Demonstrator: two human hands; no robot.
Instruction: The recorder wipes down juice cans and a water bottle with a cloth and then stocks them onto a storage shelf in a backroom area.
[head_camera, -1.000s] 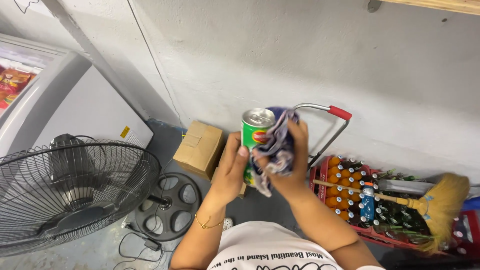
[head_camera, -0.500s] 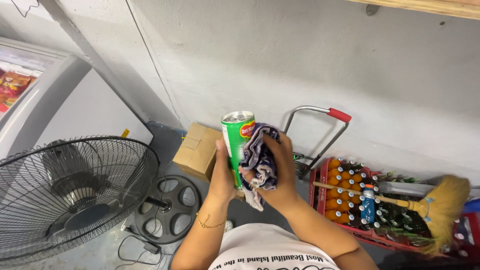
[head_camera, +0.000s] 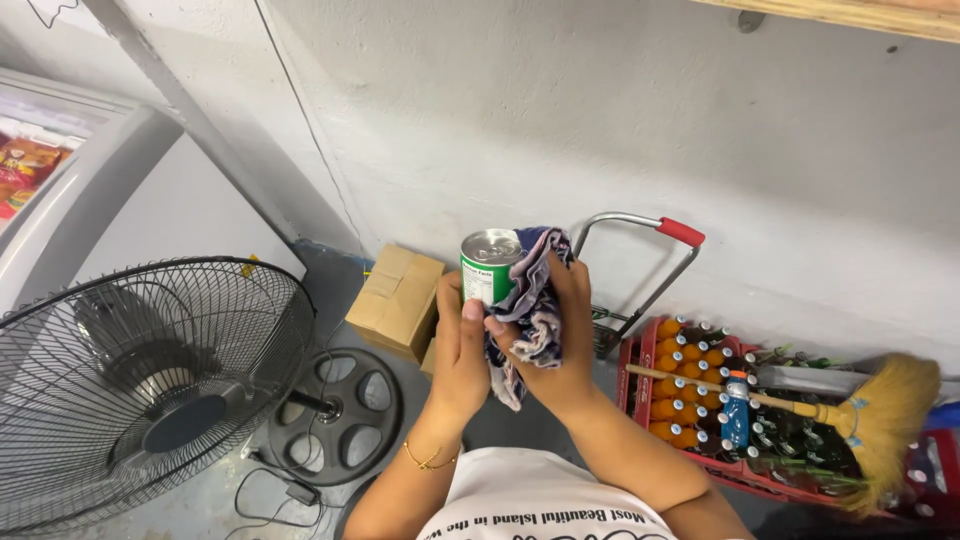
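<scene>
My left hand (head_camera: 460, 350) grips a green tin can (head_camera: 488, 267) with a silver top, holding it upright in front of my chest. My right hand (head_camera: 560, 335) presses a dark blue patterned cloth (head_camera: 530, 310) against the can's right side. The cloth wraps part of the can and hangs down below my fingers. A thin gold bracelet sits on my left wrist.
A large black floor fan (head_camera: 140, 380) stands at the left, beside a white chest freezer (head_camera: 70, 200). A cardboard box (head_camera: 397, 300) lies by the grey wall. To the right are a hand trolley with a red grip (head_camera: 650, 260), a red crate of bottles (head_camera: 700, 400) and a straw broom (head_camera: 880, 410).
The can and both hands have shifted slightly left and down, and the cloth has moved along the can's side. The view has tilted a little.
</scene>
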